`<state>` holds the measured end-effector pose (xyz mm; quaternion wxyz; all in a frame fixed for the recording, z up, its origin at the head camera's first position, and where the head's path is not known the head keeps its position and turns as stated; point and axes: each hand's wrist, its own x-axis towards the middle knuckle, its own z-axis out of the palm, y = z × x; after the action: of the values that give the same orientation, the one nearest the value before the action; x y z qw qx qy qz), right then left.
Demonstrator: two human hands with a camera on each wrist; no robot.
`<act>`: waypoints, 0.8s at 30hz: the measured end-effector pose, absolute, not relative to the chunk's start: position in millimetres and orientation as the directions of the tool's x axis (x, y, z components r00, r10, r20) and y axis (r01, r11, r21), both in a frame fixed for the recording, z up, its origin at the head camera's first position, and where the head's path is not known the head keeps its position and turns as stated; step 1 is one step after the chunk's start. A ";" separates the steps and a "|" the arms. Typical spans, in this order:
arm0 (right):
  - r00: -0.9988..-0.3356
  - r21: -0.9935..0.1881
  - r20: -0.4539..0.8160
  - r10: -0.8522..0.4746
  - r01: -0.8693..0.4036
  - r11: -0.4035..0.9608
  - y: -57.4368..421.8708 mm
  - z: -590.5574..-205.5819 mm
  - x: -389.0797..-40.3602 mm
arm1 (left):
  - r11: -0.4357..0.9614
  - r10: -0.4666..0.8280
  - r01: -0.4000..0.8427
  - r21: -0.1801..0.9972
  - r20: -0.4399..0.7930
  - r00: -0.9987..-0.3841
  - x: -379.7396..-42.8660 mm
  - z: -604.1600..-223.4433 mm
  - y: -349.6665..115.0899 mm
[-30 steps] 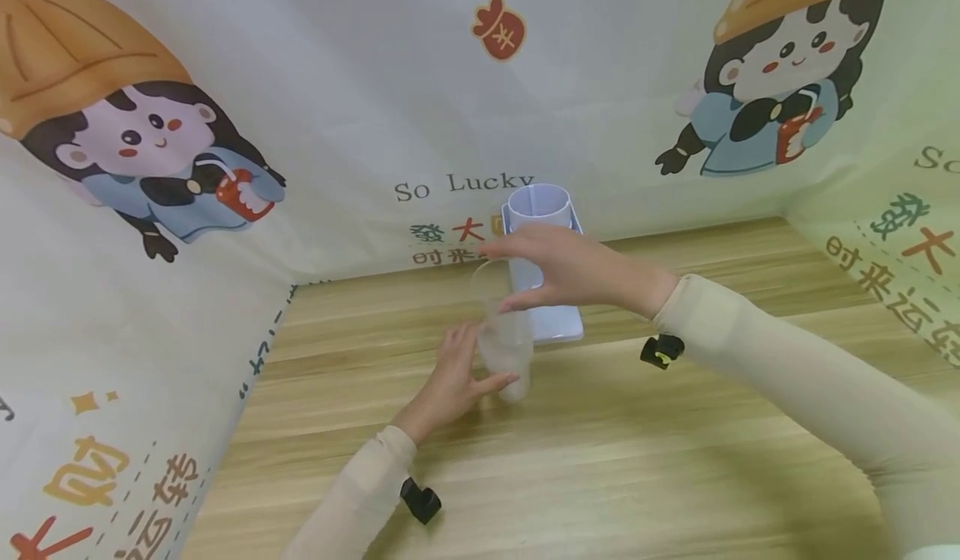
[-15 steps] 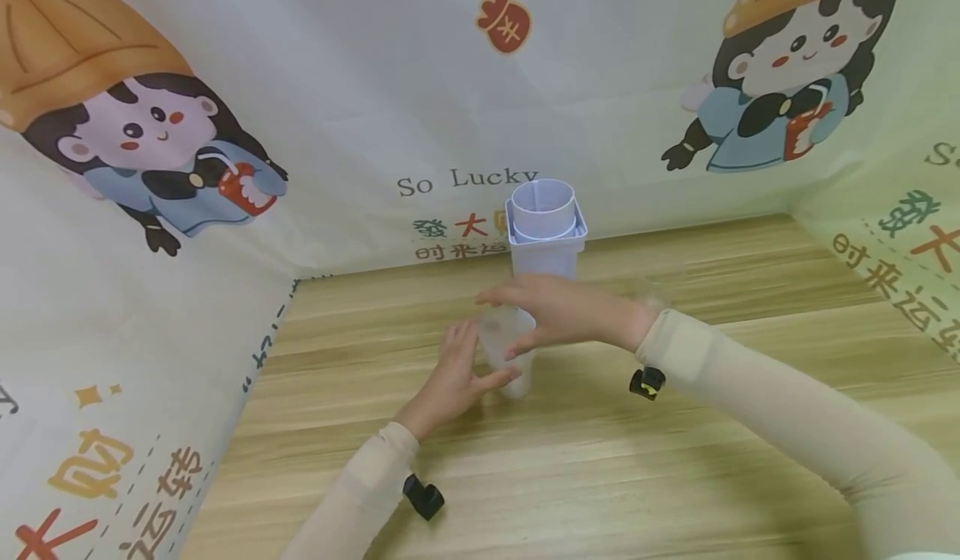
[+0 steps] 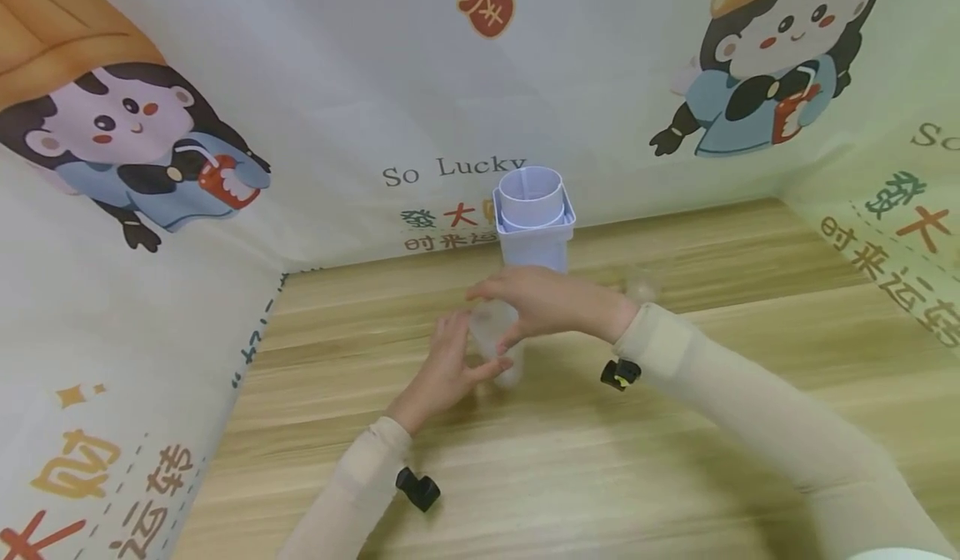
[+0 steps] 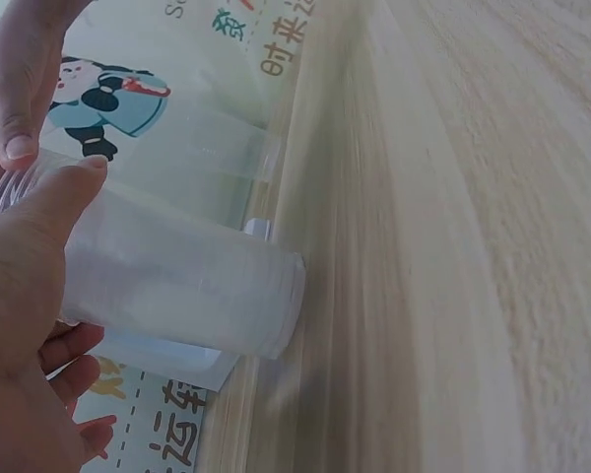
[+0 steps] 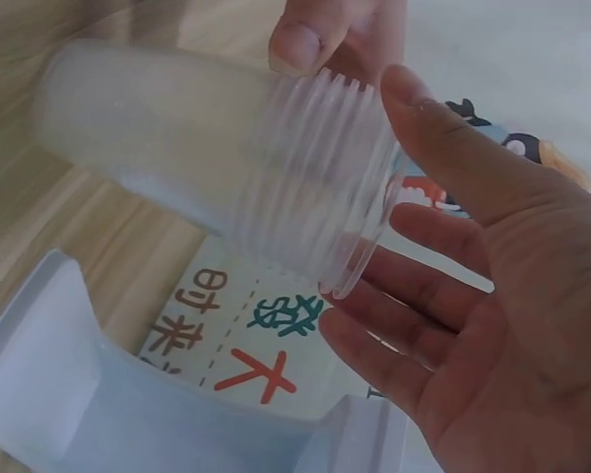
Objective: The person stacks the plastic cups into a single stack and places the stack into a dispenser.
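Note:
A stack of nested translucent plastic cups (image 3: 492, 323) stands upright on the wooden table in the head view. My left hand (image 3: 441, 370) grips its side, thumb in front and fingers behind, as the left wrist view also shows of the cups (image 4: 182, 271). From above, my right hand (image 3: 551, 303) holds the stack's top rim between thumb and fingertips. Several closely spaced rims of the stack (image 5: 315, 177) show in the right wrist view. A pale lavender holder (image 3: 536, 248), square with a round tube in its top, stands just behind the hands.
Another translucent cup (image 3: 642, 283) stands on the table behind my right wrist, partly hidden. A printed cloth (image 3: 337, 110) hangs along the back and both sides of the wooden table (image 3: 585, 460).
My right hand has come down with a clear cup, which now sits in the stack. The left hand keeps its grip. The holder's top and the cup behind the right wrist have come into view.

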<state>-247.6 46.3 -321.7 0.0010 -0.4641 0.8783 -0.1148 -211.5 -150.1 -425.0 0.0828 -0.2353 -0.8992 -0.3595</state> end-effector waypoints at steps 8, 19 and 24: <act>-0.589 -0.223 0.101 -0.801 -0.799 0.559 45.7 -320.6 -246.8 | 0.601 0.302 0.472 0.644 0.364 -0.881 -211.9 -425.8 -142.4; -0.593 -0.248 0.112 -0.797 -0.794 0.555 51.1 -326.3 -251.7 | 0.591 0.250 0.441 0.676 0.366 -0.896 -213.1 -431.3 -137.3; -0.591 -0.292 0.129 -0.796 -0.790 0.539 56.2 -332.9 -249.0 | 0.579 0.242 0.448 0.681 0.382 -0.892 -211.0 -434.5 -135.8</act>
<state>-249.0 56.2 -332.9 0.0097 -0.4520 0.8772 -0.1616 -211.0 -135.8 -434.5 0.1246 -0.1960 -0.8799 -0.4145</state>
